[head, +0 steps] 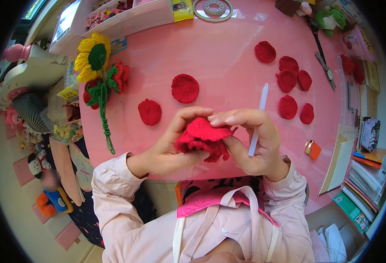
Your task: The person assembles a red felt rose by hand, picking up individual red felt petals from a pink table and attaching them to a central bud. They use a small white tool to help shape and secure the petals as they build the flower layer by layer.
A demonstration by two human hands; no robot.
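Note:
Above the table's near edge, my left hand (pixel 166 149) grips a cluster of red crocheted petals (pixel 196 143), thumb in front and fingers behind. My right hand (pixel 258 141) pinches the right edge of the cluster's broad upper petal (pixel 207 128). A slim whitish stick (pixel 263 98), which looks like hot-melt glue, is tucked in my right hand and passes behind its fingers. Beyond my hands lie a round cupped red crocheted piece (pixel 185 88) and a smaller red one (pixel 149 112). Several more red crocheted petals (pixel 287 80) lie to the right.
Crocheted flowers on green stems, one a yellow sunflower (pixel 92 57), lie at the left. An orange lighter (pixel 312 150) and a wristwatch (pixel 326 70) lie right. A white organiser box (pixel 130 21) and tape rings (pixel 213 8) stand at the back. Books and papers (pixel 365 184) crowd the right.

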